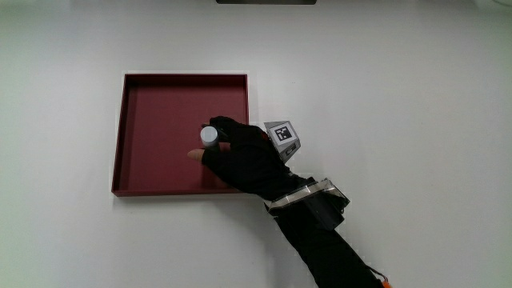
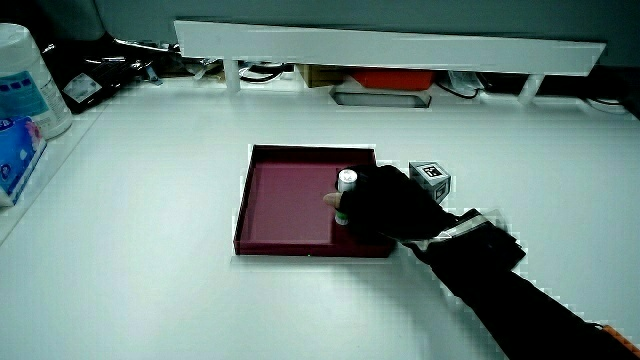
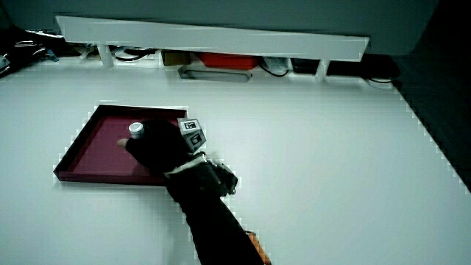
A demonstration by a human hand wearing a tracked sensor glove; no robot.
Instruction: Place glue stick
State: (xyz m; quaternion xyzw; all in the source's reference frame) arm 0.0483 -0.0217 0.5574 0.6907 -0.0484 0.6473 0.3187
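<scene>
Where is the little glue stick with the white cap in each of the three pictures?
Main view: the glue stick stands upright over the dark red tray, held in the hand.
Side view: the glue stick is in the hand, above the tray.
Side view: the glue stick pokes up from the hand, over the tray.
Shared landmark: the tray, and the patterned cube on the glove.

The white surface carries the scene. A low white partition stands at its edge farthest from the person, with a red box and dark cables under it. In a side view, a white container with blue print stands at the surface's edge.
</scene>
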